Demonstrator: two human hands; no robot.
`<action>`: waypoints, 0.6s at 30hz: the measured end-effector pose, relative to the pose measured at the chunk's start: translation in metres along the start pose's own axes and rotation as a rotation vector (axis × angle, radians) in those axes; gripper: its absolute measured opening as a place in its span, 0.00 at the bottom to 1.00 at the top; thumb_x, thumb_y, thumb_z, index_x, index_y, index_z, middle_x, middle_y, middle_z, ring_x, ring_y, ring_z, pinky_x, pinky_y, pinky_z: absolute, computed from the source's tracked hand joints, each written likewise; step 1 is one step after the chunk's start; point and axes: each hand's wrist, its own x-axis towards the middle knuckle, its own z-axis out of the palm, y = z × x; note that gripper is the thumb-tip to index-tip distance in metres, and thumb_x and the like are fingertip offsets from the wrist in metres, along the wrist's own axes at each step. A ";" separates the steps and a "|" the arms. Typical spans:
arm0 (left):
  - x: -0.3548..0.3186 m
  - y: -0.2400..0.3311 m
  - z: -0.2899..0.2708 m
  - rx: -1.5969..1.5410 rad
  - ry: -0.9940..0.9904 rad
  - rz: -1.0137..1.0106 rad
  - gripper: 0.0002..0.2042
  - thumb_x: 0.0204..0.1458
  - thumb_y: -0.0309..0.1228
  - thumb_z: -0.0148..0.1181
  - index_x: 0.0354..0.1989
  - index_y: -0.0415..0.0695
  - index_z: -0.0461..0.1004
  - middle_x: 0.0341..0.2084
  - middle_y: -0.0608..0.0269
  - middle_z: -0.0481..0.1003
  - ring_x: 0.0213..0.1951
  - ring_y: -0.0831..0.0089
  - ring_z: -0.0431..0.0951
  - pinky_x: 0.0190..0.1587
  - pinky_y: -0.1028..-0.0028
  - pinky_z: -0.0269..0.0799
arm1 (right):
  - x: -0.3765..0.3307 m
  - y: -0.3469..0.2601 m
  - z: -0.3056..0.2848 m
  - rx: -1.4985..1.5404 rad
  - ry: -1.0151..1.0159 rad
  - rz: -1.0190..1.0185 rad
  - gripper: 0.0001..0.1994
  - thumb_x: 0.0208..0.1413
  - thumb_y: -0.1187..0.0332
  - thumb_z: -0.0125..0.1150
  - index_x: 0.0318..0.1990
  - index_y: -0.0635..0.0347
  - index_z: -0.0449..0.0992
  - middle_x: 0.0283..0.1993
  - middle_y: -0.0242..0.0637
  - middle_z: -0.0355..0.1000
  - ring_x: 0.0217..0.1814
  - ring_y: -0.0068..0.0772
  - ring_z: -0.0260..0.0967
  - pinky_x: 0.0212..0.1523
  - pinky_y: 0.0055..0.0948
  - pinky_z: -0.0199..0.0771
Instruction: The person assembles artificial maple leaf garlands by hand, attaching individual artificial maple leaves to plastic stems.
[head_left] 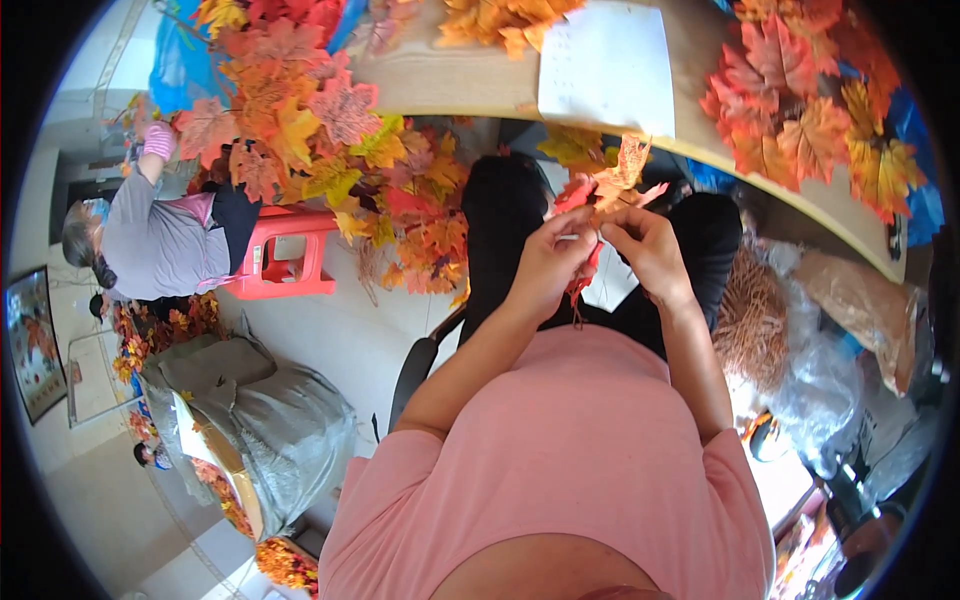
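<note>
Above my lap, close under the table edge, both hands work at a small bunch of artificial maple leaves. An orange leaf [626, 168] sticks up from it, and a red leaf [574, 192] lies against my left fingers. More red hangs down between the hands. My left hand [548, 262] is closed, with thumb and fingertips pinching the bunch from the left. My right hand [652, 252] is closed too, its thumb and forefinger meeting at the leaves' base. The exact spot they grip is partly hidden by the fingers.
A wooden table [450, 90] ahead bears a white sheet [606, 70] and heaps of autumn leaves [770, 90]. More leaves hang at left. Brown stems [750, 320] and plastic bags [815, 385] stand at right. A co-worker [165, 235] sits on a red stool [285, 255].
</note>
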 end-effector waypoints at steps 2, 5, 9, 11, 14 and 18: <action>0.003 -0.007 -0.013 0.032 -0.114 0.011 0.08 0.54 0.29 0.52 0.40 0.40 0.69 0.29 0.67 0.71 0.30 0.81 0.72 0.31 0.81 0.70 | 0.001 -0.006 -0.002 -0.233 0.080 -0.147 0.06 0.48 0.74 0.57 0.30 0.69 0.73 0.22 0.34 0.70 0.24 0.16 0.65 0.25 0.19 0.64; 0.000 0.008 -0.021 0.056 -0.238 -0.097 0.08 0.55 0.32 0.50 0.37 0.41 0.69 0.26 0.67 0.72 0.30 0.80 0.73 0.32 0.79 0.70 | 0.002 -0.020 0.004 -0.361 0.104 -0.209 0.04 0.47 0.75 0.57 0.28 0.69 0.72 0.20 0.36 0.70 0.22 0.20 0.66 0.24 0.21 0.65; 0.000 0.013 -0.018 -0.161 -0.374 -0.153 0.11 0.57 0.36 0.46 0.35 0.42 0.71 0.22 0.67 0.72 0.26 0.79 0.72 0.31 0.78 0.69 | 0.009 -0.030 0.008 -0.521 0.135 -0.363 0.04 0.46 0.76 0.57 0.27 0.69 0.72 0.23 0.41 0.70 0.22 0.29 0.69 0.24 0.25 0.67; 0.006 0.010 -0.019 -0.282 -0.380 -0.201 0.11 0.57 0.35 0.47 0.36 0.41 0.71 0.20 0.68 0.70 0.23 0.80 0.71 0.26 0.81 0.68 | 0.011 -0.041 0.010 -0.559 0.108 -0.344 0.03 0.45 0.76 0.57 0.27 0.67 0.73 0.25 0.43 0.70 0.26 0.37 0.70 0.28 0.30 0.68; 0.019 0.002 -0.026 -0.552 -0.545 -0.257 0.10 0.56 0.34 0.48 0.38 0.42 0.71 0.17 0.72 0.65 0.16 0.84 0.62 0.15 0.83 0.58 | 0.017 -0.068 0.021 -0.975 0.089 -0.625 0.04 0.47 0.75 0.55 0.30 0.67 0.73 0.28 0.45 0.70 0.31 0.44 0.67 0.33 0.34 0.67; 0.025 -0.004 -0.034 -0.763 -0.358 -0.343 0.12 0.56 0.34 0.46 0.44 0.41 0.66 0.17 0.73 0.63 0.16 0.87 0.59 0.15 0.86 0.53 | 0.045 -0.131 0.058 -0.879 0.066 -0.791 0.04 0.45 0.74 0.56 0.28 0.64 0.73 0.27 0.44 0.69 0.32 0.47 0.66 0.34 0.38 0.66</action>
